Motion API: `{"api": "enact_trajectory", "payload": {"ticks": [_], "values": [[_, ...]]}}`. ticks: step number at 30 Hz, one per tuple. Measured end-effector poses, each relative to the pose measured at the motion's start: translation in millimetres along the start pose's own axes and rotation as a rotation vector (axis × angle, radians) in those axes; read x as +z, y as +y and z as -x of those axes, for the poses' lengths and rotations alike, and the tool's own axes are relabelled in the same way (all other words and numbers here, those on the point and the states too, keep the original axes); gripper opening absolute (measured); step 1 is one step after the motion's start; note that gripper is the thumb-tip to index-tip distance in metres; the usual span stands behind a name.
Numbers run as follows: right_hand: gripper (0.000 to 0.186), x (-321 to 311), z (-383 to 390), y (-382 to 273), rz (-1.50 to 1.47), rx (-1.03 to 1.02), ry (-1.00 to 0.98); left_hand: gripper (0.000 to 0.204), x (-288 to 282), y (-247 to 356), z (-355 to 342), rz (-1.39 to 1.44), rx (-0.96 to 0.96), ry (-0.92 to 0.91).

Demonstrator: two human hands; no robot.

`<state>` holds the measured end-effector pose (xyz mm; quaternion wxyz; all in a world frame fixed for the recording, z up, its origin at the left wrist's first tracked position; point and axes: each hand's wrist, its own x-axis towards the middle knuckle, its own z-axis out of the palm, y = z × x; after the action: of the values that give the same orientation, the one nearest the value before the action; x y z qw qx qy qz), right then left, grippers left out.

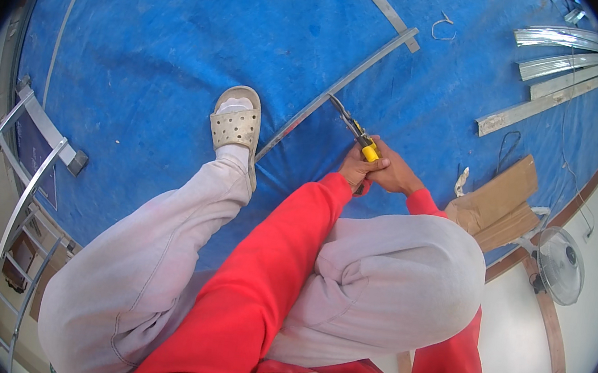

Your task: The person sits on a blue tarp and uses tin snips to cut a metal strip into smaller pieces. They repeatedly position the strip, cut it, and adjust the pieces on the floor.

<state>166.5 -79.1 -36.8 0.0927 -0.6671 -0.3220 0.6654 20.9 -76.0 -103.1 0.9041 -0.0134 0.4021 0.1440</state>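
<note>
My left hand (357, 169) and my right hand (393, 169) are closed together round a yellow-and-black handled cutting tool (368, 150), below the middle of the view. Its long dark jaws point up and left, their tip at the side of a long narrow metal channel (358, 70) lying diagonally on the blue sheet (147, 39); whether they touch it I cannot tell. A shorter metal strip (383, 6) crosses the channel's upper end. My left foot (234, 129), in a white slide with holes, rests just left of the channel's lower end.
Several metal channels (566, 69) lie at upper right. Brown cardboard (495, 196) and a white fan (559, 265) are at right. An aluminum ladder (20, 172) stands at far left, near a long rail (68, 24). A loose wire loop (443, 30) lies at the top.
</note>
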Motion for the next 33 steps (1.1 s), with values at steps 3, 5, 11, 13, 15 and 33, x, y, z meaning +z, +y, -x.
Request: {"api": "enact_trajectory", "payload": {"ticks": [3,5,11,13,15,33], "values": [[0.078,-2,1,-3,-0.02,-0.013,-0.012,0.082,0,0,0,0.002,0.0,0.008],[0.078,-3,2,-4,-0.018,0.005,-0.016,0.083,0,1,0,-0.027,-0.02,0.024],[0.077,-2,1,-1,-0.034,-0.013,0.0,0.083,0,4,0,-0.062,-0.009,-0.004],[0.077,-1,0,1,-0.04,-0.003,-0.001,0.083,1,5,1,-0.064,-0.011,-0.002],[0.077,0,-1,2,-0.039,0.0,-0.001,0.083,1,6,1,-0.058,-0.016,-0.001],[0.072,3,-4,7,0.01,-0.072,0.03,0.077,-10,0,-2,-0.006,-0.027,-0.037]]}}
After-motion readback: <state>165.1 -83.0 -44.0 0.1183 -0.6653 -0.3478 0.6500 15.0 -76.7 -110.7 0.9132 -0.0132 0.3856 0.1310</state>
